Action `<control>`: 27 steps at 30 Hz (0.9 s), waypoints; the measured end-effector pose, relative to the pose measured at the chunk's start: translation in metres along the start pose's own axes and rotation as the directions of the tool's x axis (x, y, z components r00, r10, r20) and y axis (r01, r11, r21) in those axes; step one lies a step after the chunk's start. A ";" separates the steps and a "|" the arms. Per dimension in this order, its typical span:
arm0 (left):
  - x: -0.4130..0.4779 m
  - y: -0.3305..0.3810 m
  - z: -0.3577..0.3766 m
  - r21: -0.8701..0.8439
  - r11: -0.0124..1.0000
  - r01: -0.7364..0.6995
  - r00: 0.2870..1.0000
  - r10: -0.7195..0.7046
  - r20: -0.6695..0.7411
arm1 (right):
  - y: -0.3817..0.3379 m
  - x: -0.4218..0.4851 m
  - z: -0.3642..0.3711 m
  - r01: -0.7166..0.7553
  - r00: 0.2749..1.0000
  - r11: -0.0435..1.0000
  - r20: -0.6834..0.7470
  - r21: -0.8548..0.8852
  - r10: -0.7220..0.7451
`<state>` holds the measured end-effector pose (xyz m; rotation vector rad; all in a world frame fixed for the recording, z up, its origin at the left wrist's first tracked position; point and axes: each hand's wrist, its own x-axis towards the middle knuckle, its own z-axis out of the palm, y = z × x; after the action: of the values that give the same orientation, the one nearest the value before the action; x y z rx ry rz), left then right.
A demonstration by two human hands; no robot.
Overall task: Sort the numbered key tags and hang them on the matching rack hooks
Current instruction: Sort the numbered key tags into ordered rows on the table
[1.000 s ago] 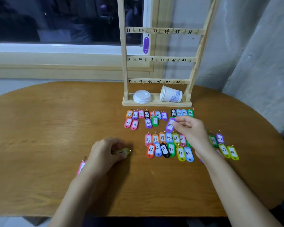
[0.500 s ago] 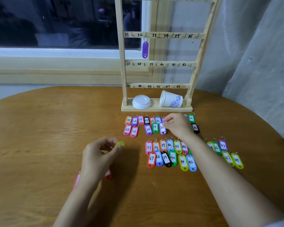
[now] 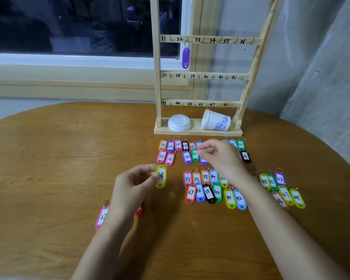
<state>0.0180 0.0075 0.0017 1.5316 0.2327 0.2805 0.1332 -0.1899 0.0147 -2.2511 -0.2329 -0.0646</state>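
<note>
Currently, in the head view, the left hand point(image 3: 133, 184) pinches a yellow-green tag point(image 3: 161, 176) between thumb and fingertips over the wooden table point(image 3: 49, 158); its number is partly covered and unclear. The right hand point(image 3: 220, 156) sits over the upper rows of tags point(image 3: 170, 158) near the rack base, fingertips drawn together; whether they grip anything cannot be told. A purple tag point(image 3: 186, 57) hangs on the wooden rack point(image 3: 157, 77) under mark 32. Tags numbered 37 to 42 point(image 3: 207, 191) lie in two rows beside the right forearm, with a further group point(image 3: 285, 195) on its other side. A pink tag marked 27 point(image 3: 101, 217) lies beside the left forearm. White lids point(image 3: 179, 123) and a tipped paper cup point(image 3: 216, 120) rest on the rack base.
</note>
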 end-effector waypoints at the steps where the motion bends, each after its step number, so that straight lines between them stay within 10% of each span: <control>1: -0.002 0.001 0.002 -0.026 1.000 0.009 1.000 -0.009 0.006 | -0.007 -0.012 0.001 0.022 0.999 0.997 0.044 0.076 -0.025; 16: -0.014 0.000 0.002 0.059 0.998 -0.006 0.999 0.004 0.042 | -0.030 -0.086 0.035 -0.037 0.988 0.911 0.152 0.410 -0.028; 27: -0.012 -0.003 -0.053 0.506 0.859 -0.070 0.985 0.141 -0.104 | -0.019 -0.089 0.024 -0.097 0.994 0.870 0.087 0.484 0.063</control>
<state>-0.0101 0.0533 -0.0031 2.0510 0.3508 0.4385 0.0411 -0.1726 0.0023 -1.7538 -0.1682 0.1071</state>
